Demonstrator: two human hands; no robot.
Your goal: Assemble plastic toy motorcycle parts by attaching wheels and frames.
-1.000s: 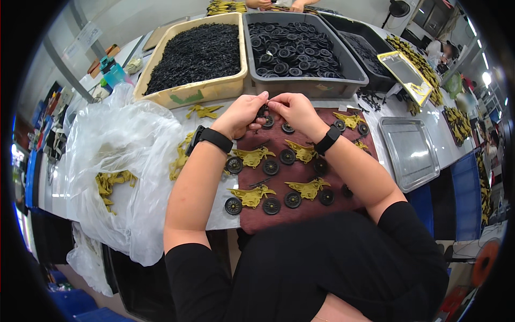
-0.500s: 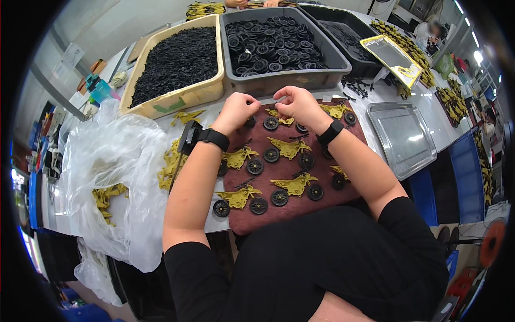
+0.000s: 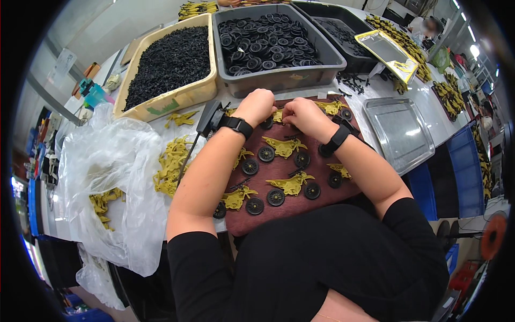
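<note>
At the far edge of the dark red mat [image 3: 257, 222], my left hand [image 3: 257, 107] is closed, fingertips curled in and hidden. Just to its right, my right hand [image 3: 307, 114] is closed in a pinch. Between them shows part of a yellow toy motorcycle body [image 3: 278, 115]; whether either hand grips it is hidden. Nearer me lie rows of such bodies, including one yellow motorcycle body [image 3: 284, 146] with a black spoked wheel [image 3: 266, 154] at one end and another wheel [image 3: 302, 159] at the other. Small black bar-shaped parts [image 3: 295, 172] lie beside several bodies.
Beyond the mat stand a cream bin [image 3: 213, 59] of small black parts and a grey bin [image 3: 284, 79] of black wheels. A metal tray [image 3: 399, 134] is at right. Loose yellow bodies [image 3: 170, 166] and a clear plastic bag [image 3: 129, 214] are at left.
My hands have come closer together, and the fingers of my right hand have closed from a wider spread. The view has shifted slightly.
</note>
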